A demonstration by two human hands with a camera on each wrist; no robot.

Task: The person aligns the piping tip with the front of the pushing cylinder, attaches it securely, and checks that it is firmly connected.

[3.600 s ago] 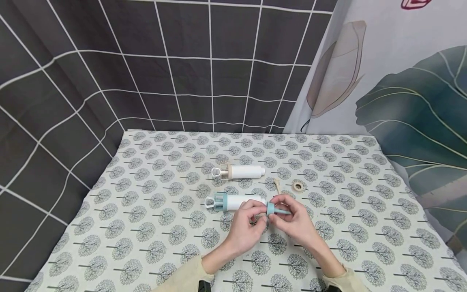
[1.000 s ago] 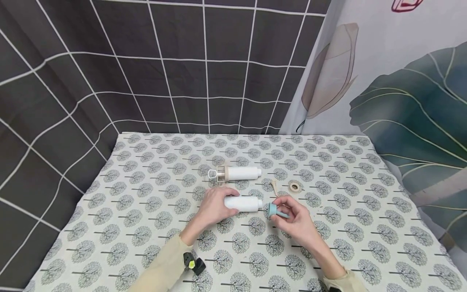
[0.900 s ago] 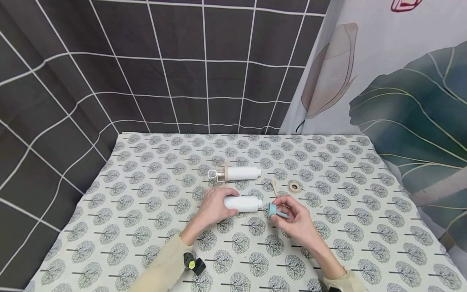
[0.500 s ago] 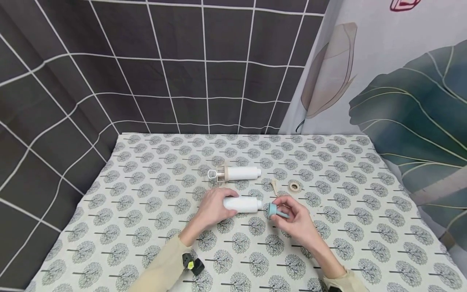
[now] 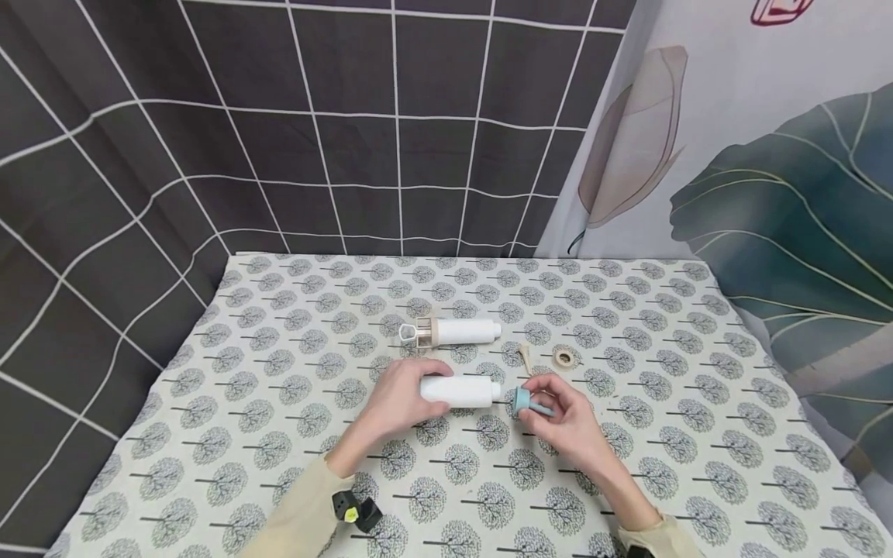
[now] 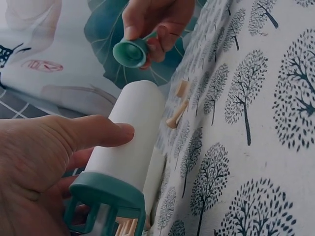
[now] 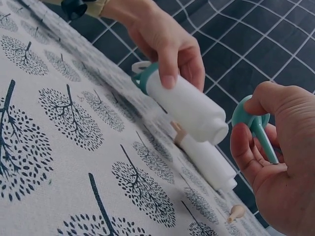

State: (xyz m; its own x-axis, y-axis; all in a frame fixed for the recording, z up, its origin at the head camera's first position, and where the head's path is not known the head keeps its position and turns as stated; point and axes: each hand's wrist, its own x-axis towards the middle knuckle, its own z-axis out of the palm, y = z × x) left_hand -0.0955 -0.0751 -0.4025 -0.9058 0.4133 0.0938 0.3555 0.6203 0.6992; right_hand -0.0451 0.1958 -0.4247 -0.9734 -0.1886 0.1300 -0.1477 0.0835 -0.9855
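Observation:
My left hand [image 5: 399, 401] grips a white syringe-like tube [image 5: 462, 391], thumb along its near side. Its teal cage collar [image 6: 106, 191] shows in the left wrist view; in the head view the hand hides it. The narrow white neck [image 7: 219, 132] points right. My right hand [image 5: 567, 418] pinches a teal nozzle [image 5: 521, 401] by its wide cup, with the thin spout [image 7: 266, 142] running back along the palm. The cup's open mouth faces the tube's neck, a small gap apart.
Behind lies a matching white tube [image 5: 466, 332] with a beige cage collar [image 5: 425, 332]. A beige nozzle [image 5: 525, 356] and a beige ring [image 5: 564, 357] rest right of it on the tree-print tablecloth [image 5: 293, 449]. Dark grid curtain [image 5: 349, 139] hangs at the back.
Earlier both hands were together at the teal nozzle; the left hand has since moved left onto the tube. Over the last half second it shifted slightly left with the tube. The right hand stays.

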